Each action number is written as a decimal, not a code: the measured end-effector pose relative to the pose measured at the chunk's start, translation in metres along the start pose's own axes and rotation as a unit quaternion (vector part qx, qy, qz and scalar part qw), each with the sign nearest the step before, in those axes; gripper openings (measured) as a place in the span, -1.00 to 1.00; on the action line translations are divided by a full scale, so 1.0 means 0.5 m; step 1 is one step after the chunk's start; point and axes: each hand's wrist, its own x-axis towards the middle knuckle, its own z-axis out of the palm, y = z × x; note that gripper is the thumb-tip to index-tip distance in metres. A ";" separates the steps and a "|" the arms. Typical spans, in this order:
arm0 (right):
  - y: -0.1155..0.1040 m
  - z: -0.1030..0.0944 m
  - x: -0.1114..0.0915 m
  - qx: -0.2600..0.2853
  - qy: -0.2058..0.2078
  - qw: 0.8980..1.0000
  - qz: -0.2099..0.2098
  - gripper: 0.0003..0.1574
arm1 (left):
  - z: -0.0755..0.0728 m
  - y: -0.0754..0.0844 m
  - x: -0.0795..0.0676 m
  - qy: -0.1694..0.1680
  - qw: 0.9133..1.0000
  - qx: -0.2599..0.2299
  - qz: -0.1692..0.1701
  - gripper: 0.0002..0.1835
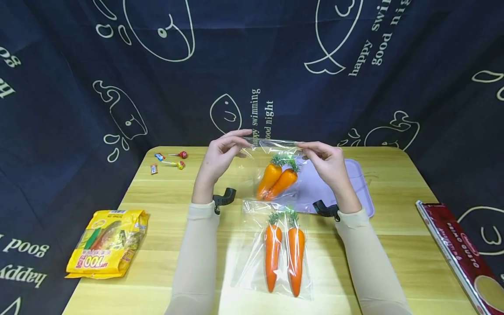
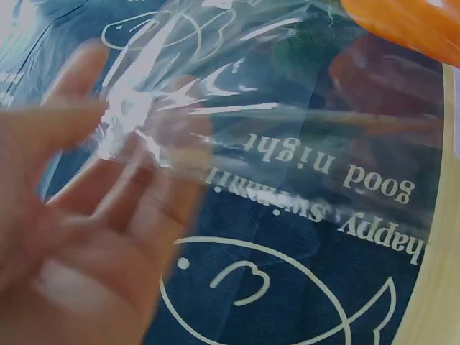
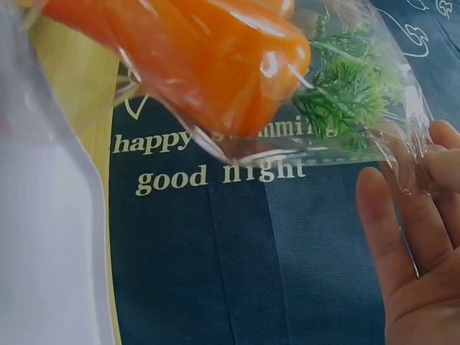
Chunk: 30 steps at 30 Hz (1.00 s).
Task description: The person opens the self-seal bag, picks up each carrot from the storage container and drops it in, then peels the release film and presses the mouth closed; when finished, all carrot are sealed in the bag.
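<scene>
A clear plastic bag (image 1: 252, 175) hangs between both hands, with two plump orange carrots (image 1: 271, 177) with green tops inside it. My left hand (image 1: 220, 157) pinches the bag's upper left corner between thumb and fingers. At the upper right corner, my right hand (image 1: 324, 162) pinches the film the same way. In the right wrist view a carrot (image 3: 244, 72) and its feathery leaves show through the plastic. Nearer to me on the table lies a second clear bag (image 1: 252, 262) with two long, slim carrots (image 1: 272, 258) side by side.
A lilac tray (image 1: 358, 183) lies behind the right forearm. Several small candies and lollipops (image 1: 179, 165) sit at the far left of the wooden table (image 1: 177, 245). A yellow snack bag (image 1: 106, 245) lies at left; a long red box (image 1: 453, 249) lies along the right edge.
</scene>
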 end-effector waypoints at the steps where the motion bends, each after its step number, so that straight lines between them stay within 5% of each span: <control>1: 0.001 0.000 -0.001 0.004 0.001 1.000 0.001 -0.76 | 0.000 0.002 -0.002 -0.019 1.000 -0.005 -0.001 -0.80; 6: 0.006 0.005 -0.005 0.031 0.005 1.000 0.004 -0.77 | 0.013 0.012 -0.007 -0.083 0.996 -0.012 -0.013 -0.74; 17: 0.017 0.046 -0.021 0.064 -0.013 0.997 0.044 -0.68 | 0.060 -0.011 0.005 -0.027 0.998 -0.038 -0.047 -0.68; 23: 0.025 0.093 -0.013 0.039 0.119 0.990 0.071 -0.69 | 0.102 -0.023 0.022 0.102 0.994 -0.023 0.014 -0.81; 27: 0.012 0.123 0.002 0.020 0.209 0.977 0.039 -0.64 | 0.143 -0.005 0.029 0.217 0.973 0.030 0.076 -0.72; 30: 0.000 0.138 0.011 -0.005 0.245 0.970 0.004 -0.58 | 0.165 0.008 0.027 0.267 0.956 0.055 0.110 -0.68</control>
